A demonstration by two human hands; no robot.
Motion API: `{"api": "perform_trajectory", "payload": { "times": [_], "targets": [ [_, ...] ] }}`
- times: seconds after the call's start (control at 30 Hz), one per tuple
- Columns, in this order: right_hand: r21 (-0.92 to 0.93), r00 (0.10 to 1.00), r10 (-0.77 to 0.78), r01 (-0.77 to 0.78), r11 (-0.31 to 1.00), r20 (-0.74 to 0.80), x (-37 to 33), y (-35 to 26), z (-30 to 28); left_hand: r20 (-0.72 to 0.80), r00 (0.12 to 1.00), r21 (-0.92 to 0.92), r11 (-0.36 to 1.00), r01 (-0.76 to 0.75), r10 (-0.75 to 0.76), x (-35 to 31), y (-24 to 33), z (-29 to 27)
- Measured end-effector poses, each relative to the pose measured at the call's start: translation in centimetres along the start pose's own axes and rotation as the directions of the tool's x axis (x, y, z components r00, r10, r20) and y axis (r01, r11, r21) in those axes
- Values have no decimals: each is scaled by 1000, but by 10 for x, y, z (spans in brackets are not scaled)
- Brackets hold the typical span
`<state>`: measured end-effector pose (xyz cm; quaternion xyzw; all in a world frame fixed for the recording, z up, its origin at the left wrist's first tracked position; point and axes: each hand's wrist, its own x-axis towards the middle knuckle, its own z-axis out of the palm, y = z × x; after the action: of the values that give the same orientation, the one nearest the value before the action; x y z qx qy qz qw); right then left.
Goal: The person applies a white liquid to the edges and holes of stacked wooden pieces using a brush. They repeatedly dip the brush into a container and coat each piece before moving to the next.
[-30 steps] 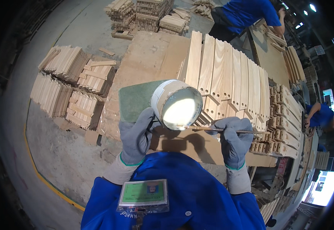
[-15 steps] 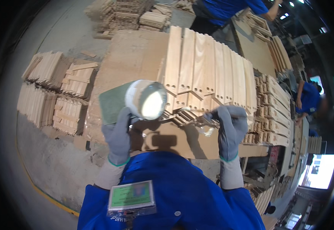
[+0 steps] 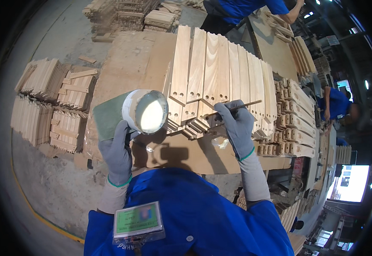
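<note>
My left hand (image 3: 116, 153), in a grey glove, is closed around a round tub (image 3: 128, 112) tilted toward me, its open mouth showing white liquid (image 3: 152, 115). A flat-looking green piece (image 3: 109, 116) adjoins the tub's left side; I cannot tell if it is part of it. My right hand (image 3: 238, 128), also gloved, grips a thin stick (image 3: 252, 103) across its fingers. The stick's left end lies over the near ends of a row of pale wooden boards (image 3: 211, 68), close to their paired round holes. Whether it touches them I cannot tell.
Cardboard (image 3: 130, 55) covers the bench under the boards. Notched wooden pieces (image 3: 299, 115) are stacked at right. Bundled slats (image 3: 34, 115) stand on the floor at left, with more stacks (image 3: 130, 17) beyond. A co-worker in blue (image 3: 237, 10) stands at the far side; another (image 3: 337, 104) is at right.
My right hand has moved up and left over the board ends, and the stick now shows plainly. The whole view has shifted slightly, with the tub still in my left hand.
</note>
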<state>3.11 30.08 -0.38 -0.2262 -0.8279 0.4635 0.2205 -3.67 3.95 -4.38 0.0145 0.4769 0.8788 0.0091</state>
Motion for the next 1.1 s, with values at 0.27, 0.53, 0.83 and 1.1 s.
{"api": "perform_trajectory", "payload": {
  "times": [0.27, 0.53, 0.83, 1.1],
  "targets": [
    [-110, 991, -98, 87, 990, -91, 0, 5, -9, 41, 998, 84, 995, -58, 54, 1, 0, -2],
    [-266, 983, -163, 179, 947, 82, -1, -1, -10, 63, 998, 49, 999, 18, -21, 4, -8, -8],
    [-82, 991, -108, 114, 990, 74, -1, -8, -2, 37, 999, 42, 999, 26, -28, 2, -6, -7],
    [-161, 988, -98, 117, 980, 120, 0, -6, 1, 166, 984, 140, 986, -93, 69, -4, -6, -7]
  ]
}}
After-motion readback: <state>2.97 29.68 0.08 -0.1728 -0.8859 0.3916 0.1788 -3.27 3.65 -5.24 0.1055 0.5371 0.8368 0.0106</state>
